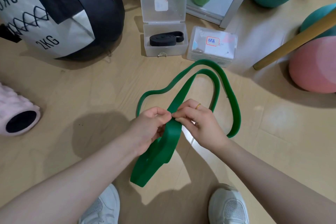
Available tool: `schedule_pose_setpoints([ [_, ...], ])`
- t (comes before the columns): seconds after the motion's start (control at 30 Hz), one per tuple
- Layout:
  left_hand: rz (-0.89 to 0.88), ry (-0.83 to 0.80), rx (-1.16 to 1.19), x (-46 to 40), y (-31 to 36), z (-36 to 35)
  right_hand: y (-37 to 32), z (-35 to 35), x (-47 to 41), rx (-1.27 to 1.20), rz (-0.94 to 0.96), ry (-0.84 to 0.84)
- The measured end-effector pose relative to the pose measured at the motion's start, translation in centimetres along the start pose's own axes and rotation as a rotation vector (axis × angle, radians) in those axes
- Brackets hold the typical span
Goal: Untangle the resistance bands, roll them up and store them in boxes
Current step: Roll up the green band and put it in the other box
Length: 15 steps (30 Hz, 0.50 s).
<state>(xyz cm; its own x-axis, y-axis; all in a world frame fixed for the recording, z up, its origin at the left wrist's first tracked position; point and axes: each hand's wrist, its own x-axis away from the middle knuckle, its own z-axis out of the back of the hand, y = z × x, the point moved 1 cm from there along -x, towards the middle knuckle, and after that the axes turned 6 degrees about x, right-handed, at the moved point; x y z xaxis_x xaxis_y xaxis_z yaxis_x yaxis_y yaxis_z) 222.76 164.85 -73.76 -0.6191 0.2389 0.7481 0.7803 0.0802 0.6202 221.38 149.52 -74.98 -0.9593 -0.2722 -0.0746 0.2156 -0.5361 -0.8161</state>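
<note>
**Green band pinched, ready for its first fold**

Green resistance band (183,85) sprawls over the floor (91,96); both hands pinch one flat strand, left hand (149,129) opposite right hand (197,120). I would keep it flat and start rolling tightly. Fingertips hide the grip itself. Beside the open box (165,49), the closed box (212,45) has unreadable contents.

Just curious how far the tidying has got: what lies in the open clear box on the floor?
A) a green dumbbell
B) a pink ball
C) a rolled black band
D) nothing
C: the open box holds a rolled black band.
</note>
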Motion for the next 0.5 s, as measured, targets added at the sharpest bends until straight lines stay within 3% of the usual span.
schedule_pose_setpoints([
  [0.13, -0.302, 0.030, -0.213, -0.4, 1.3, -0.6, -0.6, 0.8, -0.8, -0.501, -0.507, 0.080],
  [0.2, -0.434, 0.008, -0.254, -0.4, 1.9, -0.8, -0.8, 1.4, -1.0, -0.671, -0.639, 0.069],
  [0.3, -0.549, -0.028, -0.345, -0.4, 2.3, -0.8, -1.1, 2.0, -1.5, -0.781, -0.657, -0.007],
  [0.5, -0.591, -0.014, -0.428, -0.6, 1.5, 0.2, -1.2, 1.5, -1.7, -0.580, -0.553, -0.072],
])
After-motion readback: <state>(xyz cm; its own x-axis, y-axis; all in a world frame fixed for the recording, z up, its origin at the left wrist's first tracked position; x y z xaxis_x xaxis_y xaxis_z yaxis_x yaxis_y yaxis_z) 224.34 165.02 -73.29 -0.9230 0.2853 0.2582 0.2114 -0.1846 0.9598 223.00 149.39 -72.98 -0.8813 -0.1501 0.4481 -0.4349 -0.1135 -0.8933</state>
